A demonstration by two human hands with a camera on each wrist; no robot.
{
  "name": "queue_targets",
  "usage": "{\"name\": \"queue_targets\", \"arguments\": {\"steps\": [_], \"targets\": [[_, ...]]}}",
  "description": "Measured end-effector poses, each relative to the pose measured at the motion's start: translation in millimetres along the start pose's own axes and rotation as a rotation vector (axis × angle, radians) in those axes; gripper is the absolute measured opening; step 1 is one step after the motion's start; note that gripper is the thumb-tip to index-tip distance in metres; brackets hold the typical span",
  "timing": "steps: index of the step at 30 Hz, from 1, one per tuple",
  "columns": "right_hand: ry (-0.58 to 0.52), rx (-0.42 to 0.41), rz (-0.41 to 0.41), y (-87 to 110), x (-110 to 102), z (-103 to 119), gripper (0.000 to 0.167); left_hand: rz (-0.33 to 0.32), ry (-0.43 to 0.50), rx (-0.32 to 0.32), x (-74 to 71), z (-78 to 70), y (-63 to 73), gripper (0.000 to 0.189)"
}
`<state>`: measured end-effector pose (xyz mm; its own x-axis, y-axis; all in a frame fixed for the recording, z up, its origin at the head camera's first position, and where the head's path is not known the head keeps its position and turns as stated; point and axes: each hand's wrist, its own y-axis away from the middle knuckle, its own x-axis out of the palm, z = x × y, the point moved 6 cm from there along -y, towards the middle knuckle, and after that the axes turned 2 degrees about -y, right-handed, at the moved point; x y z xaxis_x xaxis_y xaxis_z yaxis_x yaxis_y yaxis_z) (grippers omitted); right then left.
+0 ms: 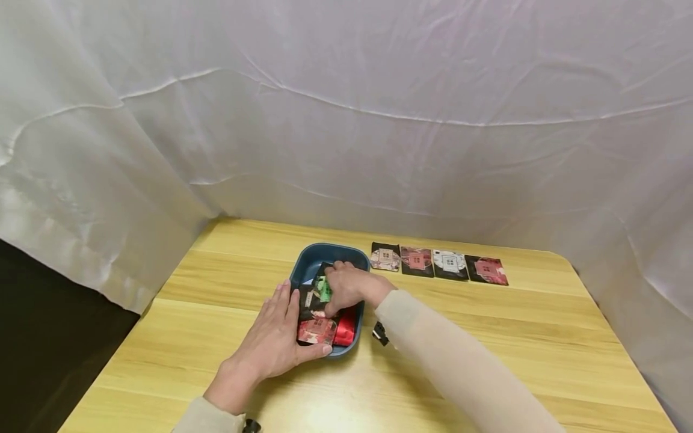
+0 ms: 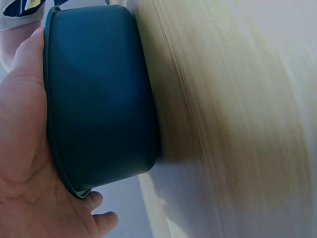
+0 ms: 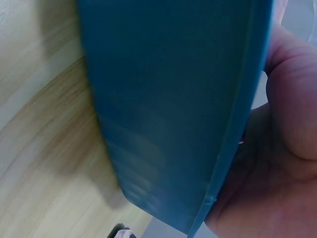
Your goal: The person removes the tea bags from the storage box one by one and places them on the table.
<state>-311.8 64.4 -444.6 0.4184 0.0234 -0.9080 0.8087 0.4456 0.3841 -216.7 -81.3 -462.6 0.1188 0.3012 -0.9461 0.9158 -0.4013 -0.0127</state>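
A dark blue plastic bin point(image 1: 312, 248) stands on the table and holds several small flat packets. My left hand point(image 1: 273, 337) rests along its left rim, fingers straight and thumb across the near corner. In the left wrist view, the palm lies against the rim of the bin point(image 2: 99, 89). My right hand point(image 1: 349, 285) reaches in over the right rim, fingers and thumb bent down around a black packet with a green label point(image 1: 324, 289); I cannot tell whether they pinch it. Beside it lie a black packet point(image 1: 306, 300), a pinkish-red patterned packet point(image 1: 316, 331) and a shiny red packet point(image 1: 345, 331).
Right of the bin, several square patterned packets line up side by side along the back of the table, among them a pink-red one point(image 1: 417, 261) and a white-and-black one point(image 1: 450, 263). A pale fabric curtain point(image 1: 346, 150) hangs behind the wooden table point(image 1: 520, 337).
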Motion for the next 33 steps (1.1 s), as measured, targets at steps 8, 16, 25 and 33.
{"name": "queue_targets", "arguments": {"steps": [8, 16, 25, 33], "targets": [[0.006, -0.002, -0.002, 2.4, -2, 0, 0.096, 0.005, -0.002, 0.003, 0.5, -1.0, 0.0, 0.133], [0.029, -0.040, -0.108, 9.4, -9, -4, 0.095, 0.006, 0.020, -0.011, -0.2, -1.5, -0.5, 0.129], [0.141, -0.063, -0.215, 21.0, -19, 1, 0.096, 0.001, 0.026, -0.013, -1.1, 0.1, -0.1, 0.128], [0.193, -0.079, -0.250, 33.6, -27, 2, 0.099, 0.000, 0.026, -0.009, -0.4, -0.2, 0.1, 0.129]]}}
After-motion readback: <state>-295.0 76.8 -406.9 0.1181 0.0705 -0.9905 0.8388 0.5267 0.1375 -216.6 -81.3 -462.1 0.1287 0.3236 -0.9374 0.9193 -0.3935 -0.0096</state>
